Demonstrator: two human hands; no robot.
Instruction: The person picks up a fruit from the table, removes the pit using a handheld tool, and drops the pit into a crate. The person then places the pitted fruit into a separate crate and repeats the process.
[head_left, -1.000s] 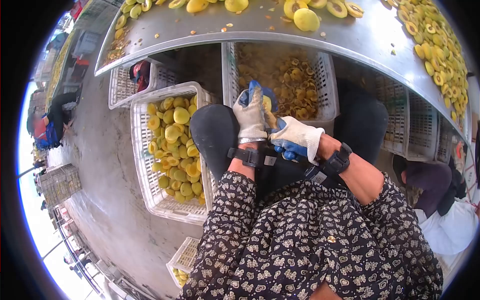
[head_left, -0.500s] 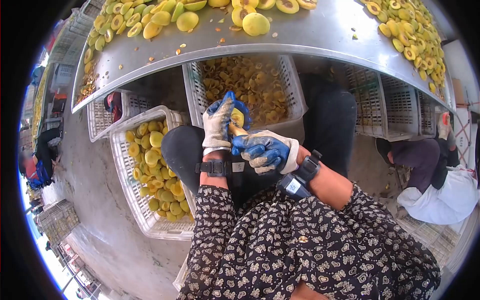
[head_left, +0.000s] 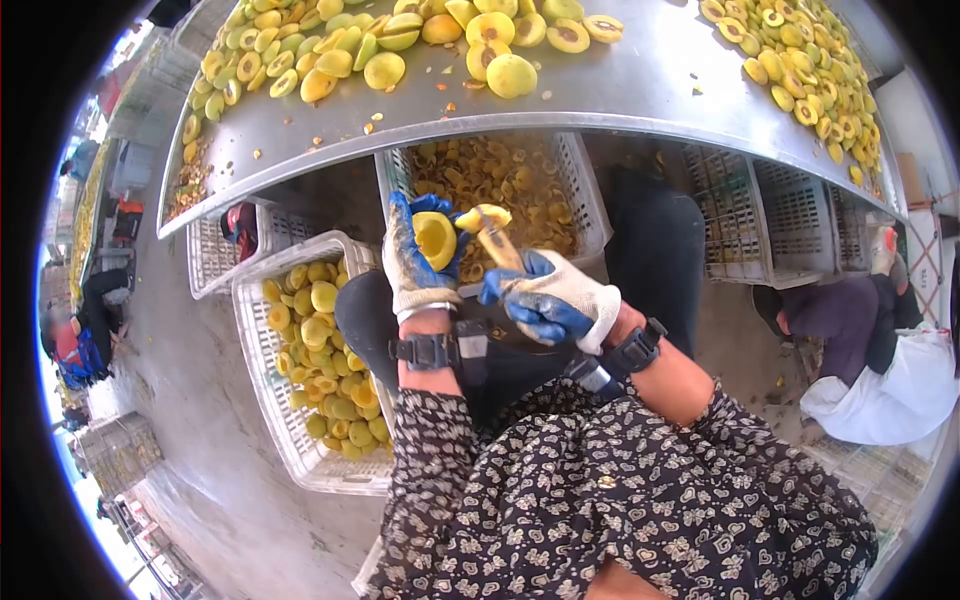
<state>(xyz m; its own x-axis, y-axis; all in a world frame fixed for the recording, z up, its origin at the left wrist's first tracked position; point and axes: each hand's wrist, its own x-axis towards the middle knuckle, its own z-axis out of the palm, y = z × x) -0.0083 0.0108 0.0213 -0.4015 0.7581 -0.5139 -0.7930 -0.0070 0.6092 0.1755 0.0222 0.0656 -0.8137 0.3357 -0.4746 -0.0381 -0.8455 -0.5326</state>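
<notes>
My left hand (head_left: 412, 262), in a white and blue coated glove, cups a yellow peach half (head_left: 435, 240) whose hollowed side faces up. In my right hand (head_left: 550, 298), gloved the same way, is a wooden-handled scooping tool (head_left: 500, 248), its tip pointing up and left. A piece of yellow flesh (head_left: 484, 218) sits at the tool's tip, just right of the peach half and apart from it. The tool's metal end is mostly hidden by that piece. Beneath both hands stands a white crate (head_left: 590, 190) holding many scraps of flesh and peel.
A metal table (head_left: 640, 85) crosses the front, bearing cut peach halves (head_left: 350, 50) at left and another pile (head_left: 800, 80) at right. A white crate of peach halves (head_left: 325, 350) stands left of my knee. Other people sit at the far left and right, near a white sack (head_left: 885, 390).
My hands have moved apart. The tool has come out of the peach half with a piece of flesh on its tip, and my left hand has turned to show the hollow.
</notes>
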